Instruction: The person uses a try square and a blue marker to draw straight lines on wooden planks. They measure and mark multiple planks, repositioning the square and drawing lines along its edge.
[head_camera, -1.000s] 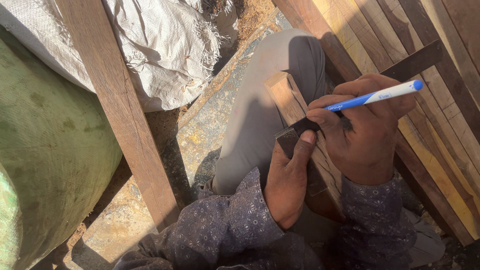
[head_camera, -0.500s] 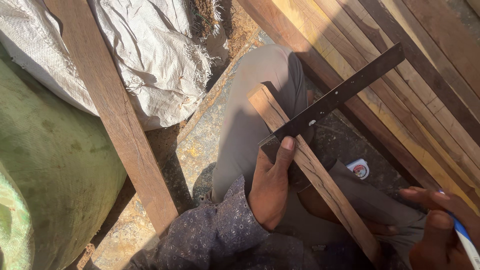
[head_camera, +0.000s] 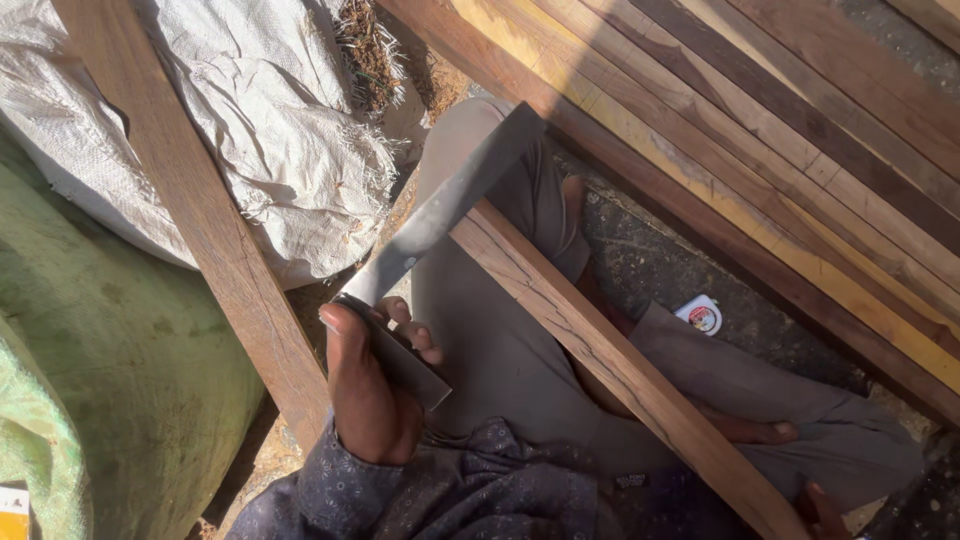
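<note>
In the head view the person sits cross-legged on the ground, grey trouser legs filling the middle of the picture. The left hand (head_camera: 372, 390) is closed around the corner of a metal try square (head_camera: 440, 215): the thumb runs along the upper edge, and the fingertips (head_camera: 415, 335) curl over the short leg, which juts toward the person's lap. The square's long flat blade rises from the hand toward the upper right, passing above the knee and ending over the upper end of a wooden strip (head_camera: 610, 360).

That strip lies slantwise across the lap, from the knee near the picture's middle down to the bottom right edge. The blade appears to cross only its upper tip; whether the two touch cannot be told.

Of the right hand (head_camera: 820, 505) only a few fingertips show at the bottom edge, just beside the lower end of the strip; how far they are open and whether they hold anything cannot be told.

A small round white tape measure (head_camera: 702, 315) rests on the ground between the lower leg and a stack of long boards (head_camera: 800, 140) along the upper right. A thick plank (head_camera: 200, 210) leans across the left side, over a white woven sack (head_camera: 280, 120) and a green sack (head_camera: 90, 350).
</note>
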